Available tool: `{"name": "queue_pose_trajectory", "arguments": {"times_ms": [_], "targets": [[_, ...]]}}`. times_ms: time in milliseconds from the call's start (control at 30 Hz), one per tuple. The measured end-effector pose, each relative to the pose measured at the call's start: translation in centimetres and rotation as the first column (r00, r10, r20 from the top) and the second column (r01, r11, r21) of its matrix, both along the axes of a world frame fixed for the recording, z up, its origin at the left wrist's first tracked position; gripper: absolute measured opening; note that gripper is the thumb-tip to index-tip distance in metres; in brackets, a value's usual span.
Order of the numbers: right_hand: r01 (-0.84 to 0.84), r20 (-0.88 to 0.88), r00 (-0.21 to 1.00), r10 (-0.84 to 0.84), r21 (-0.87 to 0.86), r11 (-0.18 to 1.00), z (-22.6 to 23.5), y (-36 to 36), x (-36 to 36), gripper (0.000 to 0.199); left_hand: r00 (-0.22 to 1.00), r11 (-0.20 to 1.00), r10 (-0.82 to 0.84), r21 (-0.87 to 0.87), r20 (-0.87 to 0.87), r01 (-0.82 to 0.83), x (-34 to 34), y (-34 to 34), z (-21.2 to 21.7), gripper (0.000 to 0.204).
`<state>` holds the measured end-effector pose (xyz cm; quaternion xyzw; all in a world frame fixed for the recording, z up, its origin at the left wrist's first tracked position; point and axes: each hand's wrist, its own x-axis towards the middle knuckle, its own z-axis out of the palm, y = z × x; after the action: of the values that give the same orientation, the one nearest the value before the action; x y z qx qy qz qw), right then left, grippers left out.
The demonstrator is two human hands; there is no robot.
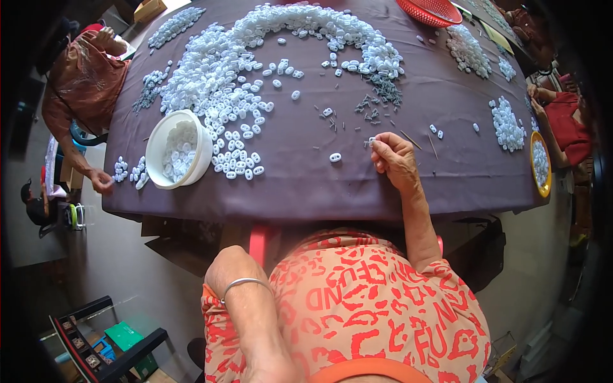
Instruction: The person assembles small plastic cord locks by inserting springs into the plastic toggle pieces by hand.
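My right hand (397, 158) is over the near part of the table, thumb and forefinger pinched on a small white piece (372, 141). The piece is mostly covered by the fingertips. A white oval two-holed piece (335, 157) lies to the left of that hand. Just beyond it are scattered small grey pins (371, 113) and two thin sticks (411, 140). My left arm is bent back toward me with a silver bangle (245, 281) on it. Only part of my left hand (273, 369) shows at the lower edge, its fingers out of sight.
A large heap of white two-holed pieces (207, 70) curves across the dark tablecloth (306, 191). A white tub (205, 150) holds more. A red basket (431, 11) and a yellow bowl (534, 167) stand at the right. Other people (86, 89) sit around the table.
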<state>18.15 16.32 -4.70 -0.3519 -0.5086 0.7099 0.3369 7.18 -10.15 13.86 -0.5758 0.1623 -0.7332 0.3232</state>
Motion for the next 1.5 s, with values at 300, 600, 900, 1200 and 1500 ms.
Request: {"name": "queue_pose_trajectory", "arguments": {"times_ms": [300,600,900,1200,1500], "targets": [[0.018,-0.001,1.0,-0.018,-0.03,0.999,-0.1,-0.1,0.1,0.009,0.966,0.968,0.236,0.063,0.109,-0.244,-1.3,-0.7,-1.5,0.037],[0.022,0.016,1.0,-0.022,-0.021,1.0,-0.4,0.3,0.4,0.009,0.928,0.956,0.262,0.059,0.264,-0.286,-2.5,2.9,-2.3,0.026],[0.041,0.101,0.994,-0.04,-0.006,0.999,1.1,-0.8,0.0,0.015,0.979,0.507,0.17,-0.862,0.11,0.008,-4.4,4.5,-7.2,0.038],[-0.019,0.073,0.997,0.017,0.033,0.999,1.7,0.2,0.7,0.017,0.975,-0.653,0.222,-0.738,0.029,0.17,-4.6,4.8,-15.0,0.03],[-0.045,0.035,0.998,0.046,-0.022,0.999,1.4,-0.6,1.0,0.015,0.954,-0.618,0.265,-0.734,0.142,0.281,-5.7,8.5,-15.9,0.012]]}}
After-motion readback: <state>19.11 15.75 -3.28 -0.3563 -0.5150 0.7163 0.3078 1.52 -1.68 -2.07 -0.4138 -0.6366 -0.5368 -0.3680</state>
